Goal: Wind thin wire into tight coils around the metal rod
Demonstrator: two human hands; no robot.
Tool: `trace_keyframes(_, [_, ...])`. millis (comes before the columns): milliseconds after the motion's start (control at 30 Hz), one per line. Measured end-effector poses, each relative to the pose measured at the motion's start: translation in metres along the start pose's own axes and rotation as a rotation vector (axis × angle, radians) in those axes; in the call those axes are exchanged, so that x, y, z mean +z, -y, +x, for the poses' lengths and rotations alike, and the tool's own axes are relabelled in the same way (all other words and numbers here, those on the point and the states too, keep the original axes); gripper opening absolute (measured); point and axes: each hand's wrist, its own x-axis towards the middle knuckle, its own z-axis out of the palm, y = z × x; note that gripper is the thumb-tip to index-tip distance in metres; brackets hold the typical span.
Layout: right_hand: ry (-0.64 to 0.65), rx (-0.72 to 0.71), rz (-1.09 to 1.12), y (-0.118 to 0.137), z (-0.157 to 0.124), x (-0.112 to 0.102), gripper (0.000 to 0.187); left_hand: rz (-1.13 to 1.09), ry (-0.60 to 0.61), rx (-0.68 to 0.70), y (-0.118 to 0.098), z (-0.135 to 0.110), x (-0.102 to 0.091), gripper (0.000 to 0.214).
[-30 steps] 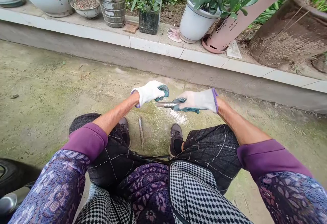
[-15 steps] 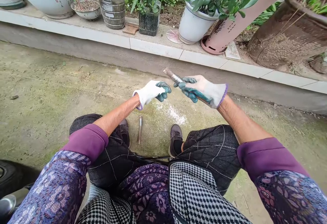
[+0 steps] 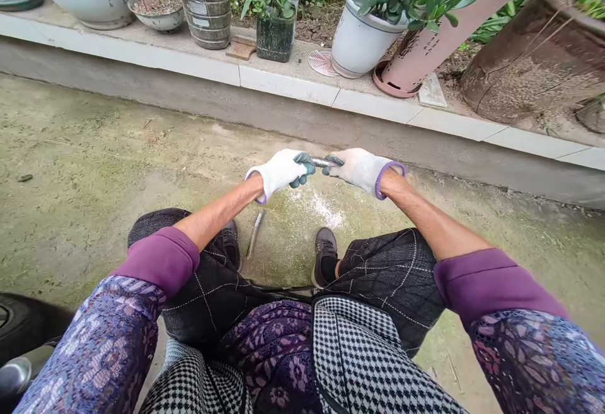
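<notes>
A short rod (image 3: 321, 162), silvery-grey in its visible stretch, spans the small gap between my two gloved hands above the ground. My left hand (image 3: 285, 173), in a white glove with dark green fingertips, is closed round the rod's left end. My right hand (image 3: 357, 169), in a matching glove with a purple cuff, closes on its right part from above. Both ends of the rod are hidden in the fingers. A second slim stick (image 3: 254, 235) with a pale upper end lies tilted on the ground beside my left shoe. White powder (image 3: 326, 211) is scattered below my hands.
A tiled ledge (image 3: 288, 84) runs across in front, bearing potted plants, among them a white pot (image 3: 362, 45), a pink planter (image 3: 420, 48) and a large brown pot (image 3: 515, 55). My shoes (image 3: 325, 247) flank the powder. A dark tyre (image 3: 28, 326) stands at lower left.
My right hand has turned over and brought the rod level, its left end now in my left hand's fingers. The stick on the ground has tilted and shifted slightly left.
</notes>
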Motion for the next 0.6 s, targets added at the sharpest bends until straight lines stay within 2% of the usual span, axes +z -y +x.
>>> trace_keyframes(67, [-0.109,0.065,0.055,0.004,-0.003,-0.006,0.010,-0.116,-0.002,0.007,-0.001,-0.001,-0.001,0.013])
trace_keyframes(133, [-0.160,0.110,0.219,0.010,-0.010,-0.009,0.013,-0.174,0.018,0.014,-0.002,0.000,-0.003,0.015])
trace_keyframes(200, [-0.126,0.087,0.413,0.016,-0.021,-0.010,0.021,-0.191,0.039,0.011,-0.001,0.002,-0.004,0.016])
trace_keyframes(267, [-0.032,0.035,0.529,0.023,-0.031,-0.008,0.028,-0.159,0.028,0.007,0.001,0.004,-0.005,0.016])
trace_keyframes(400, [0.172,0.009,0.568,0.032,-0.043,-0.004,0.031,0.037,-0.016,0.046,-0.001,0.005,-0.012,0.015])
trace_keyframes(500, [0.136,-0.032,0.604,0.032,-0.045,-0.004,0.027,0.101,0.066,0.109,-0.009,0.001,-0.024,0.010])
trace_keyframes(600, [0.094,-0.057,0.603,0.031,-0.045,-0.006,0.028,-0.087,0.151,0.197,-0.021,-0.007,-0.033,0.023])
